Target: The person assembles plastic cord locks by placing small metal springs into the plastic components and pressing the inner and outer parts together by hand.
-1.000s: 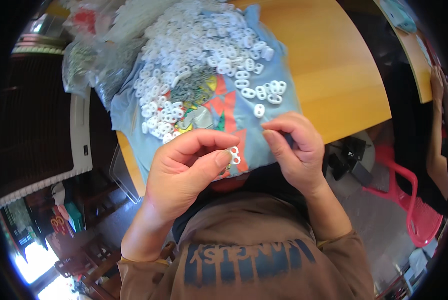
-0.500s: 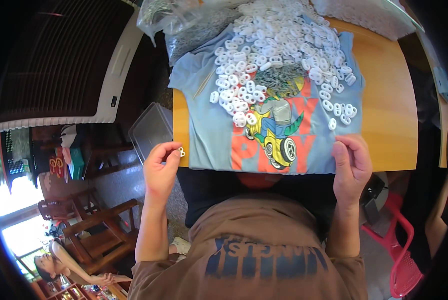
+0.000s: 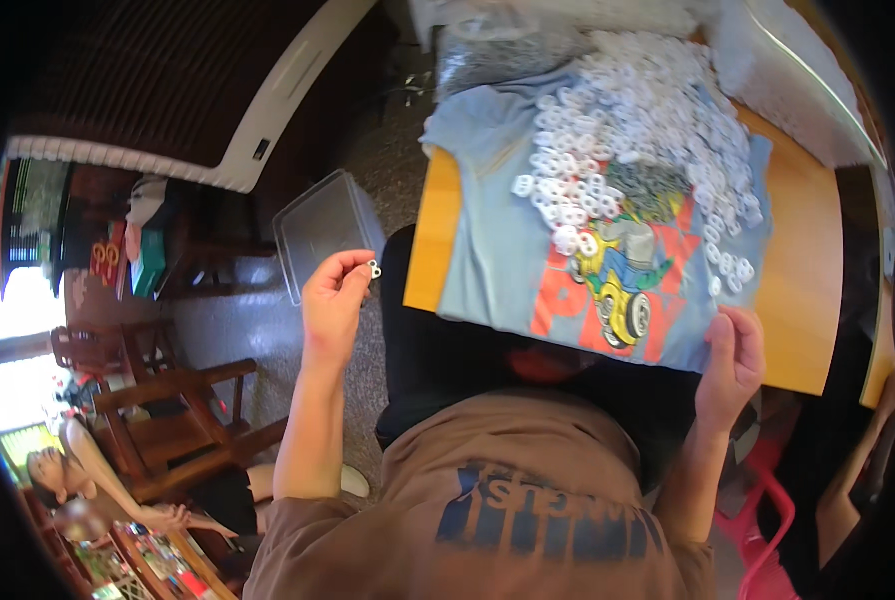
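Pinching closely, the left grip (image 3: 334, 303) holds a two-holed white piece (image 3: 376, 270).

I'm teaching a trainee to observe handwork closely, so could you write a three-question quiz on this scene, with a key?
1. Multiple choice: what holds the small two-holed piece?
A. the right hand
B. the left hand
C. both hands together

2. True or false: the clear plastic box is to the left of the wooden table.

3. Fill in the colour: many loose white pieces are heaped on a ____ shirt.

Key: 1. B; 2. true; 3. blue
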{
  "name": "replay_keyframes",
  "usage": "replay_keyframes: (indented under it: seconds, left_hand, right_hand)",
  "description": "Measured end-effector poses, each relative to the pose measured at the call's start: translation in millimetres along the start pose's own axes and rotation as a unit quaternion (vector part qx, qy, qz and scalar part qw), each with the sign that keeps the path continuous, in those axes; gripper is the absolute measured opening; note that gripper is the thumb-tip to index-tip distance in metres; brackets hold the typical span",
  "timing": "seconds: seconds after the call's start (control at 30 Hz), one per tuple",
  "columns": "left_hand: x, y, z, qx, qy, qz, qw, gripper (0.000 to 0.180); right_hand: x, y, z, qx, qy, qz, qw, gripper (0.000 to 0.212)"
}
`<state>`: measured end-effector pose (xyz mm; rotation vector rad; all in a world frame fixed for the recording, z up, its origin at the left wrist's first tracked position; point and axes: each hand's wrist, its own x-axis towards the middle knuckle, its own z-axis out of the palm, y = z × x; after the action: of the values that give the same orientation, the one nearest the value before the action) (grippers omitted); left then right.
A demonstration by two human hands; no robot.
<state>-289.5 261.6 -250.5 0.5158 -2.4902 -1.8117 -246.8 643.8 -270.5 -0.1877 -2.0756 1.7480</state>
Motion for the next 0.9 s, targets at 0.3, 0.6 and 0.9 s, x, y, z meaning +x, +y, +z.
replay_keyframes:
  seconds: [0.3, 0.6, 0.9]
  left_hand:
    - [-0.9, -223.7, -37.0, -0.121, 0.112, -0.287, 0.944, 0.011]
    - [-8.1, -331.1, -42.6, -0.170, 0.210, -0.406, 0.873, 0.006]
    - [-28.6, -368.9, -66.7, -0.190, 0.312, -0.408, 0.837, 0.006]
  right_hand:
    - [-0.9, 11.1, -1.6, -0.068, 0.021, 0.013, 0.997, 0.011]
    - [1.9, 13.2, 4.1, -0.087, 0.043, 0.032, 0.995, 0.016]
    - [4.3, 9.7, 5.2, -0.089, 0.073, 0.047, 0.992, 0.016]
